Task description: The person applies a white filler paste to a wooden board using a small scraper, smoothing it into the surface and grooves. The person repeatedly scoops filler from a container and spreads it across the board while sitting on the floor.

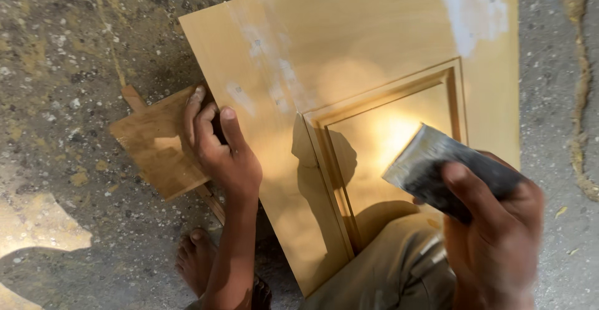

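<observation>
**Hands at a wooden door panel on a concrete floor**

We take the door panel (pixel 349 98) as our landmark: a pale yellow board with a raised, moulded frame routed into its face, lying tilted across the middle of the view over the floor (pixel 62 54). White filler patches (pixel 475 7) mark its upper right corner, and fainter white smears run down its left part.

At the panel's left edge we see the left hand (pixel 221 147), fingers curled over that edge and gripping it, thumb pointing upward on the panel's face. Just left of the panel, partly beneath it, lies a darker wood offcut (pixel 156 144) with a thin strip under it.

Over the panel's lower right, above the moulded frame, we see the right hand (pixel 499 235) closed around a grey sanding block (pixel 437 166); the block's pale front end points toward the frame, and we cannot tell whether it touches the wood.

Below the panel's lower left corner a bare foot (pixel 194 257) rests on the floor; a khaki-clad knee (pixel 393 266) shows below the panel's lower edge.
</observation>
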